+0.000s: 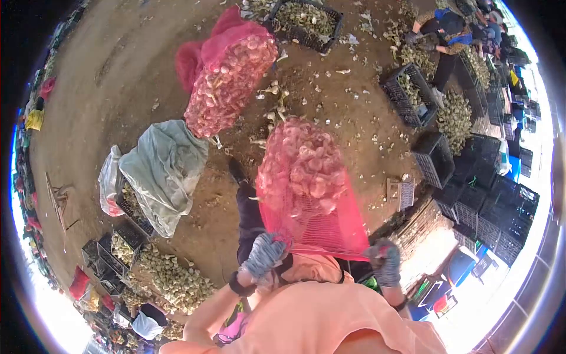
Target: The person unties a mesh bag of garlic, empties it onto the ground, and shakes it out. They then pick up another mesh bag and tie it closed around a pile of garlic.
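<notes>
Gripping opp. ends of the rim, gloved L hand (265,256) and R hand (384,262) hold the mouth of the red mesh sack (303,171) taut near the body, garlic end fwd on the floor (368,171). Even tension, w/ a full fold per fist, should spare the mesh. Clearance: leg (249,215) close L, second sack (230,82) fwd-L; more room R, toward black crate (433,159).

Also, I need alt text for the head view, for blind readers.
Gloved left hand and right hand hold the open end of a pink mesh sack of garlic on dirt ground; a second garlic sack, a grey-green sheet and black crates lie around.
</notes>
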Action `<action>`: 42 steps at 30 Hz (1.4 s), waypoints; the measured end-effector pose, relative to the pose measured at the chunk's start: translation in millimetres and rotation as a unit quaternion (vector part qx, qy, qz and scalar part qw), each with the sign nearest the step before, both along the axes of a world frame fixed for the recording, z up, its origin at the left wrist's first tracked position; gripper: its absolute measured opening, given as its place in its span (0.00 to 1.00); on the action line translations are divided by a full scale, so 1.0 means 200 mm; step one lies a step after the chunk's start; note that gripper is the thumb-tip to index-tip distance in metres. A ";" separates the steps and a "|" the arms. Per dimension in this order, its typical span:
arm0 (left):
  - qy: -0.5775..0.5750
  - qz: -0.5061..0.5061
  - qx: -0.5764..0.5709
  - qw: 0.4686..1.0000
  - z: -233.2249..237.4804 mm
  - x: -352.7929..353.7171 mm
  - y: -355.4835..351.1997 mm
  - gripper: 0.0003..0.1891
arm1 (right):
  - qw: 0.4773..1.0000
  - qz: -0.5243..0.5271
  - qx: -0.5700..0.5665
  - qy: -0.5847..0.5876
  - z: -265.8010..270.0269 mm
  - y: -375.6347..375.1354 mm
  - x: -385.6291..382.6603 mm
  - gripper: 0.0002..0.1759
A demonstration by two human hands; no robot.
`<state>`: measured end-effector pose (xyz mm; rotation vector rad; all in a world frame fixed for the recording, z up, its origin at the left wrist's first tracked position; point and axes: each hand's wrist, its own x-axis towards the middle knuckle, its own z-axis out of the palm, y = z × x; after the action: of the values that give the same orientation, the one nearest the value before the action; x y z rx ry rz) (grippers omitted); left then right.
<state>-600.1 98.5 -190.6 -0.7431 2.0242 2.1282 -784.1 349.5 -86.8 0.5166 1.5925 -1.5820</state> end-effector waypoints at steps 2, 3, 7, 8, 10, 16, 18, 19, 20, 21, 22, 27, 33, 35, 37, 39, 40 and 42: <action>0.055 -0.099 -0.204 0.972 -0.18 0.07 0.03 0.07 | 0.999 -0.029 -0.002 0.017 -0.24 0.02 0.13 0.24; 0.118 -0.186 -0.402 0.889 -0.26 0.06 0.02 0.07 | 0.999 -0.036 0.012 -0.005 -0.37 0.03 0.14 0.21; -0.036 -0.378 -0.278 0.882 -0.57 0.05 0.07 0.06 | 0.862 0.317 0.168 0.358 -0.97 0.15 0.22 0.12; -0.040 -0.378 -0.281 0.881 -0.65 0.09 0.09 0.06 | 0.864 0.315 0.163 0.358 -1.07 0.16 0.23 0.12; 0.034 -0.331 -0.238 0.912 -0.75 0.10 0.10 0.06 | 0.894 0.330 0.155 0.259 -1.25 0.16 0.24 0.12; 0.272 -0.228 -0.531 0.770 -0.47 -0.22 -0.12 0.06 | 0.878 0.360 0.141 0.281 -0.88 0.10 -0.06 0.11; 0.094 -0.297 -0.455 0.834 -0.23 -0.34 -0.14 0.09 | 0.904 0.318 0.172 0.228 -0.49 0.07 -0.08 0.10; 0.163 -0.264 -0.442 0.842 -0.06 -0.36 -0.17 0.09 | 0.968 0.186 0.091 0.142 -0.32 0.06 -0.06 0.10; 0.154 -0.264 -0.441 0.844 -0.02 -0.28 -0.15 0.09 | 0.998 0.052 0.008 0.041 -0.20 0.06 -0.02 0.14; 0.198 -0.280 -0.492 0.800 0.01 -0.18 -0.11 0.09 | 0.997 0.034 -0.010 0.063 -0.11 0.09 0.07 0.16; 0.242 -0.290 -0.543 0.750 0.05 -0.10 -0.06 0.09 | 0.995 0.019 -0.031 0.089 -0.04 0.14 0.16 0.17; 0.374 -0.174 -0.120 0.903 -0.05 0.07 0.08 0.15 | 0.998 0.006 -0.036 0.053 -0.01 0.33 0.25 0.20; 0.122 -0.139 -0.322 0.929 0.00 -0.17 0.11 0.06 | 0.973 0.070 -0.196 0.103 -0.25 0.18 0.01 0.13; 0.126 -0.107 -0.421 0.892 0.06 -0.21 0.10 0.05 | 0.974 0.090 -0.153 0.138 -0.35 0.15 -0.08 0.12; 0.122 -0.076 -0.512 0.847 0.10 -0.25 0.09 0.05 | 0.995 0.003 -0.062 0.079 -0.36 0.11 -0.15 0.12; 0.094 -0.056 -0.285 0.952 0.11 -0.26 0.12 0.06 | 0.993 0.020 -0.012 0.115 -0.35 0.06 -0.10 0.12; 0.086 -0.049 -0.290 0.952 0.09 -0.26 0.15 0.06 | 0.986 0.020 0.035 0.160 -0.35 0.04 -0.09 0.12; 0.187 -0.092 -0.473 0.856 0.04 -0.27 0.13 0.04 | 0.994 0.030 -0.005 0.100 -0.32 -0.02 -0.11 0.09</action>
<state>-654.5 125.1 -183.5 -0.1490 3.2076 1.1152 -805.7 346.0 -150.4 0.3077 1.7306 -1.6374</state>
